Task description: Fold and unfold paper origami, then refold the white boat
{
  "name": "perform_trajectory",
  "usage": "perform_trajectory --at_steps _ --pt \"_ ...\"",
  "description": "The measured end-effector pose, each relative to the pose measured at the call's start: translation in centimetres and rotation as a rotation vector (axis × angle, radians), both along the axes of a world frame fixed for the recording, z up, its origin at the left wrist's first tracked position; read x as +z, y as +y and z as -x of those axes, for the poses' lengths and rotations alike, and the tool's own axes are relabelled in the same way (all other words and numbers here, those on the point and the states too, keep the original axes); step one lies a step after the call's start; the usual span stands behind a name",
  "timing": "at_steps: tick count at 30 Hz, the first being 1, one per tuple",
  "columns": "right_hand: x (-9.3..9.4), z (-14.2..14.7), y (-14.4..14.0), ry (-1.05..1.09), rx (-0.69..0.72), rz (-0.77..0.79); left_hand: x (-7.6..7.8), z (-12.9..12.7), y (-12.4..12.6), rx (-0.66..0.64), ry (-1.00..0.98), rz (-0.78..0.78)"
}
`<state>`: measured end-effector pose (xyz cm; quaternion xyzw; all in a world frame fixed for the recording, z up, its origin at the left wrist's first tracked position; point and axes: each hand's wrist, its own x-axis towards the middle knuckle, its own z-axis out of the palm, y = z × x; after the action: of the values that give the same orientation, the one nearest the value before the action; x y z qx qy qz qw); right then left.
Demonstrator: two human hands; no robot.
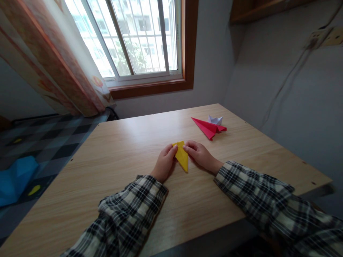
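Observation:
A piece of folded yellow paper (182,157) is held between my two hands above the middle of the table, its narrow point directed toward me. My left hand (165,160) pinches its upper left edge, thumb on top. On the upper right edge, my right hand (199,154) grips it with the thumb and curled fingers. The undersides of the paper and most fingertips are hidden. Beyond my right hand lies a red paper plane (207,127), and a white paper boat (215,120) sits right behind it.
The light wooden table (128,142) has its far edge below a barred window (134,39). To the left, a checked bedspread (61,135) carries a blue object (18,178). A cable (284,82) hangs from a wall socket (317,37) on the right.

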<state>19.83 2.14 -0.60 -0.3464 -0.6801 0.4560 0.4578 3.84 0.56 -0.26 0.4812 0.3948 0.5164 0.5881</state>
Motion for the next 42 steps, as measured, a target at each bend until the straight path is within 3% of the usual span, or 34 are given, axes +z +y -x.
perform_trajectory --at_steps 9,28,37,42 --pt "0.3 -0.1 -0.2 -0.038 0.044 -0.077 -0.3 0.2 0.2 0.007 0.030 -0.014" --pt "0.3 -0.1 -0.3 -0.012 0.070 0.013 0.7 0.3 -0.6 -0.107 0.281 -0.131" --pt "0.3 -0.1 -0.3 -0.042 0.072 -0.040 0.2 0.3 -0.4 -0.134 0.190 -0.073" --pt "0.5 0.0 -0.3 -0.001 -0.013 -0.034 0.5 0.2 -0.6 -0.125 0.134 -0.075"
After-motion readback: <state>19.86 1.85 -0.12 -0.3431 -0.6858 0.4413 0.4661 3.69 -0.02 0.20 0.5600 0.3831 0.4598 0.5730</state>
